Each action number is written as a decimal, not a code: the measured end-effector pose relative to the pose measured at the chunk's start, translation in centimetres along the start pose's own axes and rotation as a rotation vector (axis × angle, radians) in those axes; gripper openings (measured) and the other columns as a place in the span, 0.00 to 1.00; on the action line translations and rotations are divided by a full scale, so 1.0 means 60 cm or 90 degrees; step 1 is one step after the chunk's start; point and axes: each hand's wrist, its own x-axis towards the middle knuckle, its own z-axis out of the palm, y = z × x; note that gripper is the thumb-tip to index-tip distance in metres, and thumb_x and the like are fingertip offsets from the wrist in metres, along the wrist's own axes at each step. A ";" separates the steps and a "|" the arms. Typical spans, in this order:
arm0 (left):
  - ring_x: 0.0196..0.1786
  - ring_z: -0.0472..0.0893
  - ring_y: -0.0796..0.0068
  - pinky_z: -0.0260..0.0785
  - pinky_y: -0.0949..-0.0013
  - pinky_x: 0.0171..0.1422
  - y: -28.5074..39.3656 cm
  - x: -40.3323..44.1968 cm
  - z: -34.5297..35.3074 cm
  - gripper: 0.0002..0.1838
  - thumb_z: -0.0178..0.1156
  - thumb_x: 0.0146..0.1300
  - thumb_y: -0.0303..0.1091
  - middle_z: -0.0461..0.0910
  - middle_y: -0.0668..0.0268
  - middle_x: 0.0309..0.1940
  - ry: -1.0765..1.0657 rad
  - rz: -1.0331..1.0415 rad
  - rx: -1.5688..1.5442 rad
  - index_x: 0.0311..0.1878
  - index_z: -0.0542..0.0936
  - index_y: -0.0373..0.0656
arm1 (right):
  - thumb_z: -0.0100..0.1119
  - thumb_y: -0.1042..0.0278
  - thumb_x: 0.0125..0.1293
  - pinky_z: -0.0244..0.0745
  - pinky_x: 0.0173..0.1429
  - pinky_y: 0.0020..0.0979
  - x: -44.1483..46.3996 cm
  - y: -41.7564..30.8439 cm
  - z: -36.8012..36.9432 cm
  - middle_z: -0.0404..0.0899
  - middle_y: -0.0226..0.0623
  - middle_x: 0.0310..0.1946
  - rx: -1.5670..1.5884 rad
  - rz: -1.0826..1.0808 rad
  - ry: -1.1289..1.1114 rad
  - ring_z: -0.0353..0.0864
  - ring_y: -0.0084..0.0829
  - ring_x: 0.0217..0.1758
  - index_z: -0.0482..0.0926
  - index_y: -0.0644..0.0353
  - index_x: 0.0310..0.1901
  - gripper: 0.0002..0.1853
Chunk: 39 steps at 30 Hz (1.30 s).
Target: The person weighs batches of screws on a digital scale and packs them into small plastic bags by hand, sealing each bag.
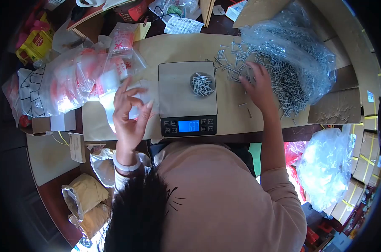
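A digital scale [187, 107] with a lit blue display stands in front of me, its digits reading roughly 637. On its plate sits a small round dish of silver screws [202, 85]. My right hand [258, 88] is over the loose screws [237, 56] right of the scale, thumb and fingers apart, with nothing visible in its grip. To the left of the scale, my left hand [130, 110] is raised with fingers spread, near clear plastic bags [136, 63]. Thin translucent plastic shows behind its fingers; I cannot tell whether they touch it.
A large heap of screws [288, 86] spills from a clear plastic bag [297, 46] in an open cardboard box [337, 103] on the right. Packs with red print [72, 84] lie at the left. Brown paper bags [85, 195] stand below the table's left side.
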 end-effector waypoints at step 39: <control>0.50 0.77 0.64 0.74 0.65 0.51 0.025 0.004 0.102 0.06 0.60 0.58 0.17 0.68 0.55 0.54 -0.032 -0.012 -0.193 0.38 0.77 0.38 | 0.73 0.66 0.48 0.59 0.67 0.40 0.023 -0.098 0.057 0.76 0.37 0.52 0.298 0.009 -0.171 0.74 0.38 0.59 0.69 0.57 0.56 0.33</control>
